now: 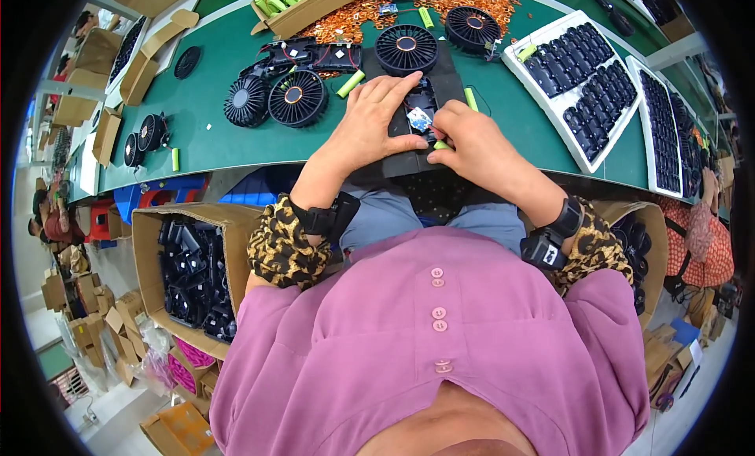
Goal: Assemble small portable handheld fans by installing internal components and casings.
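Note:
A black plastic fan housing point(421, 94) lies on a dark work mat point(448, 74) at the table's front edge. A small white and blue circuit board point(420, 120) sits over the housing. My left hand point(370, 121) spans the housing's left side, thumb at its near end and forefinger at its far end, steadying it. Beside the board, the fingers of my right hand point(472, 137) are pinched together at a green battery cell point(442, 145), mostly hidden under them. A black round fan point(406, 49) rests just beyond the housing. Another green battery point(470, 99) lies right of the mat.
Several fans point(297, 96) and a loose battery point(351, 83) lie to the left. Orange metal parts point(464, 0) are heaped behind, near a carton of batteries point(307, 7). White trays point(578, 86) of black casings stand right. A cardboard box point(197, 275) of black parts sits below, left.

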